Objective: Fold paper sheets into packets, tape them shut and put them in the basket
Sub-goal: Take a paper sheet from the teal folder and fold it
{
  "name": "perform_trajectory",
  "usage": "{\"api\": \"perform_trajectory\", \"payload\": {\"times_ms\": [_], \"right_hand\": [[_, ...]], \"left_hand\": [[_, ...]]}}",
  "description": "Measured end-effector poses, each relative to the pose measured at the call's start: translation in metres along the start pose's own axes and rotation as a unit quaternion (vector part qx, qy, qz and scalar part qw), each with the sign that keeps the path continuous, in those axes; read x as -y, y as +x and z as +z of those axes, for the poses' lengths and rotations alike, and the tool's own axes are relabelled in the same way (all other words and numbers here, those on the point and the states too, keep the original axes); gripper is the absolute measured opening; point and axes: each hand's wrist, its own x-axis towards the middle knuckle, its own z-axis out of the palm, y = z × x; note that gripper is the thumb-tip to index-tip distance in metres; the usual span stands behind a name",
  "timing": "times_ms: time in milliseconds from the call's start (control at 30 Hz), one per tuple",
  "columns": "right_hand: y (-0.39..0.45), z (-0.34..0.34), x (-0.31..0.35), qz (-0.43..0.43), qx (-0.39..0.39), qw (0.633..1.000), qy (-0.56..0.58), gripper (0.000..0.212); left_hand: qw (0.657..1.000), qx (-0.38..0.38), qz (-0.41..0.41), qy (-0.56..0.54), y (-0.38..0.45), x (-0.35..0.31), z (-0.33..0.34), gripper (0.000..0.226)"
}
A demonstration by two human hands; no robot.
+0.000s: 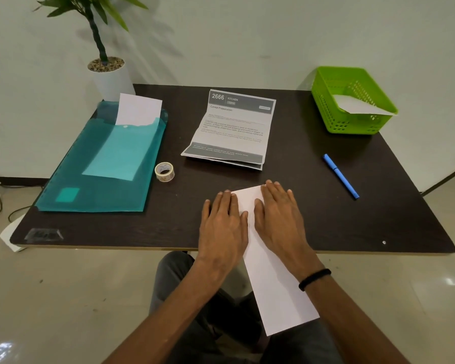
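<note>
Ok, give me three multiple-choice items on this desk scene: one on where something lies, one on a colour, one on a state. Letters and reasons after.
1. Where does the tape roll lie?
A. In the basket
B. Between the teal folder and the printed sheet
C. Beside the pen

2. What colour is the basket?
A. Green
B. Red
C. Black

3. How do the hands meet the folded paper?
A. Both lifted off it
B. One pinches a corner
C. Both press flat on it

Answers: B, the roll sits on the table right of the folder; A, its mesh walls are bright green; C, the left hand and right hand lie with straight fingers on the paper.
</note>
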Motion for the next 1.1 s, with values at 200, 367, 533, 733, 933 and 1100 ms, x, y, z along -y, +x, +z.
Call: {"api": "perform_trajectory", "payload": {"times_ms": [200, 367, 533, 733, 933, 1100], "right_hand": [[-0.025, -0.02, 0.001, 0.111, 0.007, 0.98, 0.164, 0.073], [-0.109, -0.026, -0.026, 0.214, -0.071, 0.965, 0.133, 0.06], [-0.126, -0.039, -0.06, 0.265, 0.006, 0.915, 0.304, 0.04], [-0.103, -0.097, -0.065, 0.145, 0.063, 0.931, 0.33, 0.028], [-0.071, -0.134, -0.054, -0.064, -0.149, 0.969, 0.187, 0.025], [-0.042, -0.094, -0.051, -0.158, -0.252, 0.948, 0.117, 0.025]], "left_hand": [[0.999, -0.031, -0.037, 0.024, -0.008, -0.004, 0.008, 0.073], [0.993, -0.102, -0.052, -0.007, -0.021, 0.001, 0.025, 0.078], [0.997, -0.048, -0.057, 0.006, -0.02, -0.004, 0.015, 0.081], [0.979, -0.064, -0.037, -0.19, 0.007, 0.025, -0.03, 0.056], [0.936, -0.161, 0.067, -0.305, 0.021, 0.065, -0.102, 0.054], [0.948, -0.235, 0.115, -0.179, 0.009, 0.1, -0.091, 0.028]]}}
